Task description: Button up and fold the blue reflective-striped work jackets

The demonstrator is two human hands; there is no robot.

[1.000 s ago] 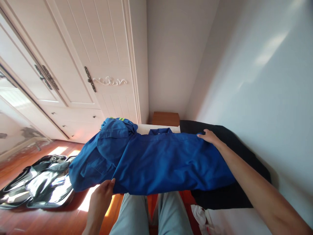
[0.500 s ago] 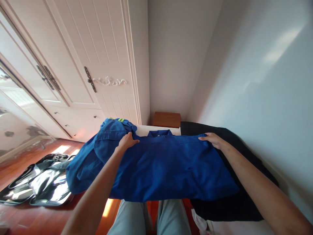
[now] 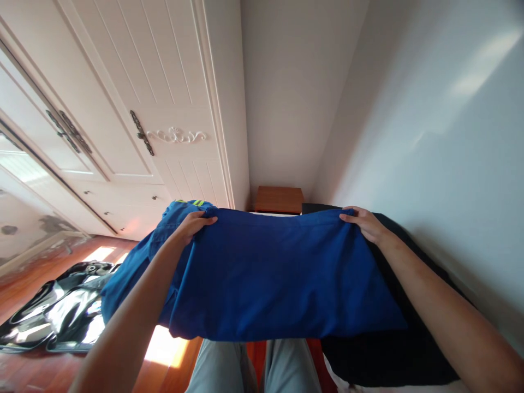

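A blue garment stretches across in front of me, its far edge drawn nearly straight between my hands. My left hand is closed on the left end of that edge, thumb on top. At the right end, my right hand pinches the other corner the same way. Left of the garment lies more blue cloth with yellow-green stripes, partly behind my left forearm; whether it is a separate piece I cannot tell. The garment's collar is hidden. Black fabric lies beneath and to the right.
An open suitcase with shiny lining lies on the wooden floor at left. A white wardrobe rises behind it. A brown wooden box-like piece stands at the back, and a pale wall runs along the right.
Both hands have raised the garment's far edge and moved apart, the left one leftward. The collar that showed beyond the edge is now covered.
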